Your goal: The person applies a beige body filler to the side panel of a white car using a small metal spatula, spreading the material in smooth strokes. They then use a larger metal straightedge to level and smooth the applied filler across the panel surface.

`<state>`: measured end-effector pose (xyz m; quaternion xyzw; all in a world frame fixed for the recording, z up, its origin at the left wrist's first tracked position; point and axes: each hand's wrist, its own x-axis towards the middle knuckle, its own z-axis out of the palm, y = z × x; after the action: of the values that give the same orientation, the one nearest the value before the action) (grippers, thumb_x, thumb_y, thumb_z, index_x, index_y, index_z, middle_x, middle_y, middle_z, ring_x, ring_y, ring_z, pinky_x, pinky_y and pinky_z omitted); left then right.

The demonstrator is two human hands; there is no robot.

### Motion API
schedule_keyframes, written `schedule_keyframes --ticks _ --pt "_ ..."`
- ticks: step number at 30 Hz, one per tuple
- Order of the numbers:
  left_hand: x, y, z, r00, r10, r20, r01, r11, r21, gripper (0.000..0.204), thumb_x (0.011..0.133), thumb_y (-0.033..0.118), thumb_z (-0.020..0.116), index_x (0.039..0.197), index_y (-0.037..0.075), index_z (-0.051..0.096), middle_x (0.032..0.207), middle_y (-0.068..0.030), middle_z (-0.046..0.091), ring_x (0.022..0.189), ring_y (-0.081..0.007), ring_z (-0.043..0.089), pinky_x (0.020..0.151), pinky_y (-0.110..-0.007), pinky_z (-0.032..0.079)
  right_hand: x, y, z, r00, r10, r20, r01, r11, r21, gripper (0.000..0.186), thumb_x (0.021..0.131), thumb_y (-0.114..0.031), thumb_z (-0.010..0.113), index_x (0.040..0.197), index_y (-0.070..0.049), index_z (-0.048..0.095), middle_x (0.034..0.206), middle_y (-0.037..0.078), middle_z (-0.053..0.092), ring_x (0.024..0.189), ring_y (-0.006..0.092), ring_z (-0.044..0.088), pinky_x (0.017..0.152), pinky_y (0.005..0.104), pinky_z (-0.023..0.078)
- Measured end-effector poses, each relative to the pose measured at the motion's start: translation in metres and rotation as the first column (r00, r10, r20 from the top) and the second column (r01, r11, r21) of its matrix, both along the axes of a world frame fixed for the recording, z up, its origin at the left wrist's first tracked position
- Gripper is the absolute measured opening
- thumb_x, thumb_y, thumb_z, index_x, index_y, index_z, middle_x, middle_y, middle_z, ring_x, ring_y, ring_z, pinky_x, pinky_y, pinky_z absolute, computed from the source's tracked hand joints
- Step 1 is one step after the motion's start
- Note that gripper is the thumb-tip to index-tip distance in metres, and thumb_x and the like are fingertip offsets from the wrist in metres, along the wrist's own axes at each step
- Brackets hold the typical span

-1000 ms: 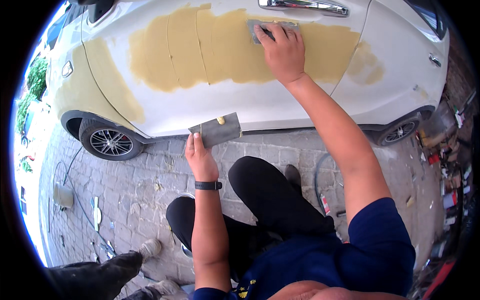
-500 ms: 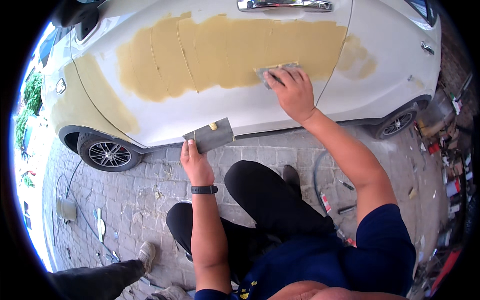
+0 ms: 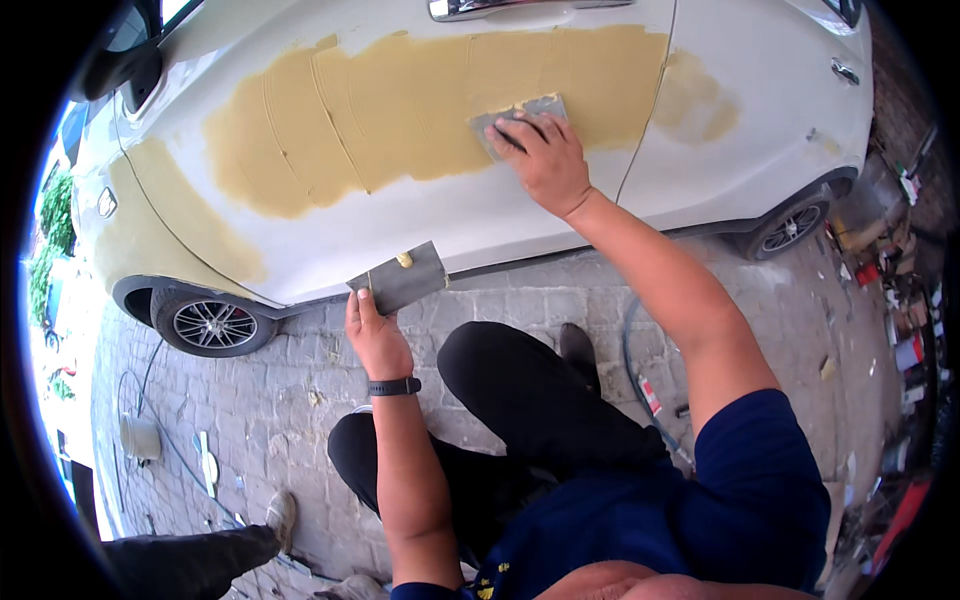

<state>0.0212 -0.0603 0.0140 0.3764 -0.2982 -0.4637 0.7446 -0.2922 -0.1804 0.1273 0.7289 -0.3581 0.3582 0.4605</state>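
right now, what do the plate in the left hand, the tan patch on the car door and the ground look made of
Plate: probably metal, dull grey, judging by its thin, straight edges. Tan patch: likely filler paste, matte, with raised ridges. Ground: stone or concrete, unclear which; rough-looking blocks with visible joints.

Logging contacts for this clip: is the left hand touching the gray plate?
Touching. The head view shows the left hand gripping the gray plate, thumb lying over its near edge.
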Motion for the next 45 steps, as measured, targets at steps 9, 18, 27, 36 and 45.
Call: schedule_keyframes --ticks 9,18,27,36,45 --pt "0.002 -0.001 -0.005 0.999 -0.034 0.015 0.035 0.999 -0.017 0.031 0.117 0.026 0.052 0.131 0.001 0.065 0.122 -0.006 0.07 0.11 -0.0145 0.065 0.098 -0.036 0.053 -0.051 0.043 0.032 1.0 -0.007 0.013 0.007 1.0 0.004 0.039 0.087 -0.009 0.07 0.124 -0.019 0.079 0.121 -0.002 0.072 0.114 0.0215 0.068 0.101 0.041 0.048" --pt "-0.006 -0.012 -0.01 0.999 -0.017 0.034 0.017 1.0 -0.02 0.032 0.116 0.029 0.054 0.131 0.002 0.065 0.122 -0.0052 0.071 0.108 -0.014 0.066 0.092 -0.035 0.053 -0.061 -0.016 0.084 0.998 -0.004 0.069 0.016 0.983 -0.183 0.035 0.091 -0.013 0.068 0.124 -0.022 0.078 0.119 -0.005 0.071 0.109 0.0202 0.069 0.104 0.0401 0.047" --pt "-0.013 -0.011 -0.009 0.993 -0.015 0.118 0.006 0.997 0.078 0.036 0.116 0.033 0.055 0.133 0.002 0.064 0.12 -0.0043 0.069 0.107 -0.0137 0.062 0.09 -0.034 0.05 -0.079 0.043 -0.064 0.999 -0.024 -0.022 0.028 0.98 0.197 0.035 0.09 -0.015 0.072 0.124 -0.022 0.078 0.123 -0.004 0.071 0.114 0.0187 0.068 0.102 0.04 0.048" --pt "-0.012 -0.014 -0.015 0.99 0.022 0.143 -0.04 0.992 0.122 0.038 0.115 0.034 0.057 0.135 0.002 0.063 0.12 -0.0038 0.068 0.107 -0.0135 0.062 0.089 -0.034 0.05 -0.152 0.012 0.101 0.995 -0.099 0.023 0.102 0.974 -0.205 0.038 0.089 -0.011 0.068 0.123 -0.024 0.08 0.118 -0.006 0.071 0.104 0.0179 0.067 0.102 0.0395 0.047" --pt "-0.014 -0.016 -0.025 0.998 -0.001 0.069 -0.006 0.995 0.095 0.037 0.113 0.032 0.061 0.137 0.003 0.061 0.12 -0.0031 0.068 0.108 -0.0137 0.062 0.091 -0.035 0.051 -0.166 0.005 0.088 0.996 -0.085 0.025 0.088 0.986 -0.145 0.041 0.09 -0.009 0.068 0.125 -0.026 0.081 0.121 -0.006 0.072 0.113 0.0189 0.068 0.103 0.0395 0.046"
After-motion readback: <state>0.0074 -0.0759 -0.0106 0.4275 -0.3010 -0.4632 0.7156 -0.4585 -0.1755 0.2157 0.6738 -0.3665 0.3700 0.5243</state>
